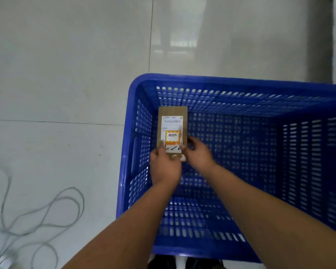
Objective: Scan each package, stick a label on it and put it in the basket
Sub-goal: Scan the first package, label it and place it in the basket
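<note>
Bottom edge: dark blurred shapes (184,263) just outside near wall of basket. Can't identify.

Lower left, on floor: loose grey cable (47,208) in loops, well apart from basket.

Two bare forearms in over near rim of blue slotted basket (128,191), angled toward its left side.

Left hand (164,167): back of hand up, fingers curled round near-left corner of package (173,112), one digit on top face. Firm hold, not flat contact.

Right hand (199,152): pinching near-right edge of same package, thumb on top face, other fingers curled beside the edge.

Both hands on near end only. Far end free of any hand.

Package: flat brown cardboard box, long axis pointing away, inside basket, just beside left wall and toward far-left corner. Resting on basket bottom or held just above it: can't tell.

On upward face: white shipping label (172,122) with barcode. Over label's near half: orange-bordered sticker (172,135) with black characters on white. Below sticker: black pen strokes on white strip, partly under fingers.

Past far wall of basket: pale glossy floor tiles (66,74) with thin grout lines and a bright reflection.

Top right: grey vertical strip (320,35), blurred. Can't tell what.
</note>
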Tool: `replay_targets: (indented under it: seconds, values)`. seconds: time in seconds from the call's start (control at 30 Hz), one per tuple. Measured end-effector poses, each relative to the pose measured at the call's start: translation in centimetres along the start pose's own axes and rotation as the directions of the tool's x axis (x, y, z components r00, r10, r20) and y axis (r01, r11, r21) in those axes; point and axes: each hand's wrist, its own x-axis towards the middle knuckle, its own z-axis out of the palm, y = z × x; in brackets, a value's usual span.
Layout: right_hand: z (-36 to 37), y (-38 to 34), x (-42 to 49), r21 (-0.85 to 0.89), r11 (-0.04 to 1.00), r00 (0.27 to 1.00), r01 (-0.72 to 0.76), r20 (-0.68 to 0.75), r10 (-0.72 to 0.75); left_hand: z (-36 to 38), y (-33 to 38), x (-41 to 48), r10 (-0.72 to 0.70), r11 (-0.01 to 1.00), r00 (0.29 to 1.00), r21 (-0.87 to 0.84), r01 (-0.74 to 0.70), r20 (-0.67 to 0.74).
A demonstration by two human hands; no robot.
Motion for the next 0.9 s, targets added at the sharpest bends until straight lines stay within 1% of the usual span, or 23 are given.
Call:
replay_targets:
  seconds: [0.07, 0.17, 0.23, 0.3, 0.4, 0.5, 0.57, 0.73, 0.83, 0.9]
  values:
    - [1.0, 0.1, 2.0, -0.031, 0.999, 1.0, 0.01, -0.005, -0.01, 1.1, -0.9, 2.7, 0.009, 0.999, 1.0, 0.048, -0.009, -0.002]
    - [2.0, 0.0, 3.7, -0.07, 0.997, 0.999, 0.024, 0.023, -0.022, 1.8, -2.2, 4.9, -0.019, 0.996, 1.0, 0.092, 0.017, 0.02]
    - [2.7, 0.3, 4.4, -0.1, 0.995, 0.999, 0.006, 0.04, -0.002, 2.1, -3.2, 5.5, -0.025, 0.992, 0.999, 0.122, 0.019, 0.046]
    - [3.4, 0.7, 4.7, -0.086, 0.996, 0.998, -0.018, 0.061, 0.023, 2.2, -4.0, 5.6, -0.005, 0.99, 0.998, 0.138, -0.004, 0.064]
    - [4.5, 0.6, 5.4, -0.008, 0.996, 0.993, -0.092, 0.076, 0.093, 2.0, -4.6, 5.4, 0.05, 0.983, 0.998, 0.177, -0.057, 0.041]
    - [4.9, 0.1, 5.7, 0.169, 0.969, 0.982, -0.18, 0.094, 0.166, 1.6, -4.2, 4.4, 0.089, 0.969, 0.996, 0.232, -0.086, -0.002]
    - [4.2, -0.8, 4.7, 0.223, 0.959, 0.983, -0.175, 0.088, 0.159, 1.1, -3.3, 3.0, 0.137, 0.96, 0.99, 0.249, -0.128, -0.02]
    - [0.8, -3.1, -1.7, 0.181, 0.976, 0.992, -0.12, 0.068, 0.109, -3.6, 1.8, -3.3, 0.258, 0.959, 0.966, 0.131, -0.253, -0.022]
    - [-3.8, -5.2, -9.3, 0.141, 0.986, 0.996, -0.09, 0.037, 0.086, -8.7, 6.2, -8.7, 0.327, 0.941, 0.943, 0.072, -0.331, 0.054]
    - [-7.7, -7.3, -15.8, 0.168, 0.981, 0.996, -0.092, -0.002, 0.094, -12.6, 9.7, -13.1, 0.374, 0.922, 0.921, 0.061, -0.382, 0.107]
